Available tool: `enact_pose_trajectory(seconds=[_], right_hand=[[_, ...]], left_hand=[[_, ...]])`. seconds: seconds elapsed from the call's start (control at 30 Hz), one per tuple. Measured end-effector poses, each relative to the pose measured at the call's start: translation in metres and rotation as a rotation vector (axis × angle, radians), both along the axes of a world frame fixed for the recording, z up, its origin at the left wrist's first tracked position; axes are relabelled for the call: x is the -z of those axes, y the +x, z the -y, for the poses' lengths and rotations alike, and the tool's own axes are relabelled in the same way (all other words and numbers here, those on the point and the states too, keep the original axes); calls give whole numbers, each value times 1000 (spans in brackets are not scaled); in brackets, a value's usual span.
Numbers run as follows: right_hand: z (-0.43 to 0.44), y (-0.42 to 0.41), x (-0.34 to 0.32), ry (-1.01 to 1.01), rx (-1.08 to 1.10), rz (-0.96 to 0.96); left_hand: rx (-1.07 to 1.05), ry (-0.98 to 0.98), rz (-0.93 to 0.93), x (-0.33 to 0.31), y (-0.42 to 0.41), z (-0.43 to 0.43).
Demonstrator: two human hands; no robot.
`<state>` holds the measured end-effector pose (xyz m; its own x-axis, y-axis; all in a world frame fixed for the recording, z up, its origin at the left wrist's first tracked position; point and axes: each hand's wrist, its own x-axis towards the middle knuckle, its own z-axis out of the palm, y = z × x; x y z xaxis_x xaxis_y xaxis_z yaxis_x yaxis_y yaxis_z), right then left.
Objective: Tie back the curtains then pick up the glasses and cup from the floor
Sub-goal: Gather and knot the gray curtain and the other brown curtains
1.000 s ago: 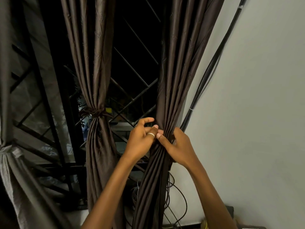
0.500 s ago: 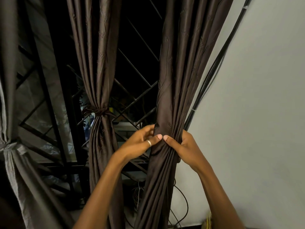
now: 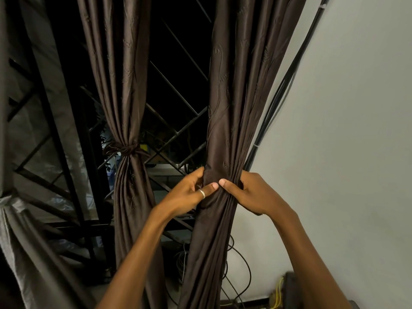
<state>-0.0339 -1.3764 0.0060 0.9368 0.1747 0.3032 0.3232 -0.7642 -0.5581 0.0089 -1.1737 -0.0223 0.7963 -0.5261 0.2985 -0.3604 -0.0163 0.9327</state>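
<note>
Curling behind the right curtain (image 3: 229, 108), most fingers (image 3: 196, 175) are hidden; its bunched cloth is gripped by left hand (image 3: 189, 195) and right hand (image 3: 254, 192), thumbs in front.

Curtain (image 3: 231, 108) top cut off; left hand (image 3: 187, 197), right hand (image 3: 256, 192) fingers hidden behind folds.

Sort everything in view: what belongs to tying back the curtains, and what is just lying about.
Belongs: dark brown pleated curtain beside the white wall, gripped by left hand and right hand; middle brown curtain, already tied; grey curtain far left, gathered.
Lying about: black cables up the wall; black metal window grille; yellow wires low right.
</note>
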Motion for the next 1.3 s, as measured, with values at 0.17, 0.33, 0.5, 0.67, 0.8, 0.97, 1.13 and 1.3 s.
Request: enact_pose_trajectory(seconds=[0.17, 0.33, 0.5, 0.67, 0.8, 0.97, 1.13, 1.3], right_hand=[[3, 3, -1, 90, -69, -18], [3, 3, -3, 120, -70, -42], [5, 5, -4, 92, -50, -46], [7, 8, -6, 150, -75, -60], [8, 8, -8, 170, -79, -62], [10, 9, -13, 135, -68, -50], [8, 13, -13, -12, 39, 30], [-1, 15, -6, -185, 195, 169]], left_hand=[[-5, -7, 15, -7, 0, -2], [-12, -44, -24, -6, 0, 0], [1, -2, 0, -11, 1, 3], [38, 13, 10, -14, 1, 4], [48, 5, 19, -15, 3, 5], [13, 43, 79, -14, 9, 5], [-258, 279, 337, -12, 18, 7], [-544, 257, 353, -7, 10, 20]])
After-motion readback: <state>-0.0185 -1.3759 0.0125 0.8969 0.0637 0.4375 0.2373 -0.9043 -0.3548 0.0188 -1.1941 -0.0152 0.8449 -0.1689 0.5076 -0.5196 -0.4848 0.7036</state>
